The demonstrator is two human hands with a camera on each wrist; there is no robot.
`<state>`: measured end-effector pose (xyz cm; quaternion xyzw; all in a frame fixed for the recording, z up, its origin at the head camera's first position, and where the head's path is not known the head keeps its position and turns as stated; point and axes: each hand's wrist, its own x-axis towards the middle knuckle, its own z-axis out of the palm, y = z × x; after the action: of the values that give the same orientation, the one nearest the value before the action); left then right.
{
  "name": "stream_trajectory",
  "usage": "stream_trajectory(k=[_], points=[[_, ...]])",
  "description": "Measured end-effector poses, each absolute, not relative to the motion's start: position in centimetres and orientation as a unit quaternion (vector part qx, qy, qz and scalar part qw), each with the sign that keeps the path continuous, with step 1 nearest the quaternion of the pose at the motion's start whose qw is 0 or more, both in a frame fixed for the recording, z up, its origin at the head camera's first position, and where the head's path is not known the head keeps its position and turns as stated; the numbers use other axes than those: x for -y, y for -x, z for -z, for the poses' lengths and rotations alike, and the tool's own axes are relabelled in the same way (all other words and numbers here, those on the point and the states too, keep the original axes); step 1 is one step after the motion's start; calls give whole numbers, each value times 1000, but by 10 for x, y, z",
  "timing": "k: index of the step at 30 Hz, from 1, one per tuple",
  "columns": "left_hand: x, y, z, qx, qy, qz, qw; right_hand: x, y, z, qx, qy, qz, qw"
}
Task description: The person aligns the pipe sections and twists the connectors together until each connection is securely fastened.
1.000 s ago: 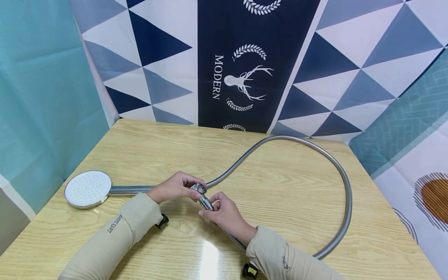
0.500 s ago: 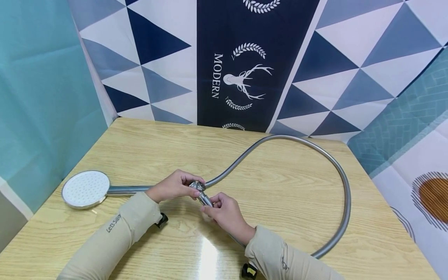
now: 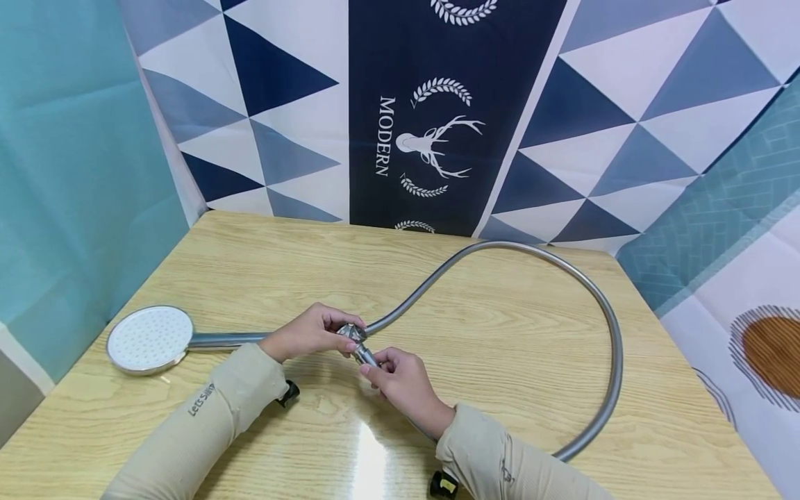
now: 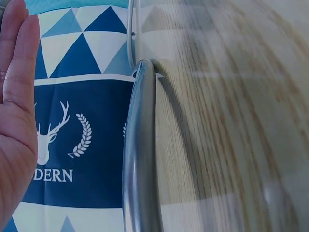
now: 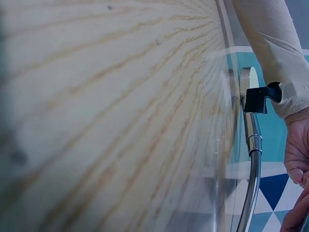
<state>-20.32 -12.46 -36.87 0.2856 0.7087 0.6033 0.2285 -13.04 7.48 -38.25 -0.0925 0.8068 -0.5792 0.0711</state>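
My left hand [image 3: 312, 333] pinches a small faceted chrome fitting [image 3: 352, 332] above the middle of the table. Close by on the right, my right hand [image 3: 406, 385] pinches the tapered metal end [image 3: 365, 356] of the shower hose [image 3: 615, 361], which meets the fitting; whether they are screwed together I cannot tell. A round white shower head [image 3: 150, 339] lies face up at the left, its chrome handle [image 3: 225, 339] running behind my left hand. In the right wrist view the handle joins the hose [image 5: 251, 188]. Both hands' palms are mostly hidden in the head view.
The hose loops in a wide arc over the wooden table [image 3: 300, 264], from behind my left hand round to my right forearm. Patterned cloth [image 3: 425, 125] hangs behind the table, and teal cloth [image 3: 81, 160] at its left. Black wrist mounts [image 3: 289, 394] hang under the sleeves.
My right hand's fingers have shifted slightly on the hose end, with the thumb a little higher. The left hand keeps its grip; the whole view drifts slightly left.
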Motion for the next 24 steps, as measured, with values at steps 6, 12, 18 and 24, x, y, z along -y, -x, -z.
stream_trajectory(k=[6,12,18,24], points=[[125,205,366,-727,-296,-579,221,-75,130,381,-801,84,587,81],[124,206,364,-733,-302,-569,221,-74,128,383,-791,60,603,80],[124,206,363,-733,-302,-567,222,-74,130,386,-805,56,587,70],[127,207,363,-731,-299,-570,226,-72,131,386,-803,54,590,63]])
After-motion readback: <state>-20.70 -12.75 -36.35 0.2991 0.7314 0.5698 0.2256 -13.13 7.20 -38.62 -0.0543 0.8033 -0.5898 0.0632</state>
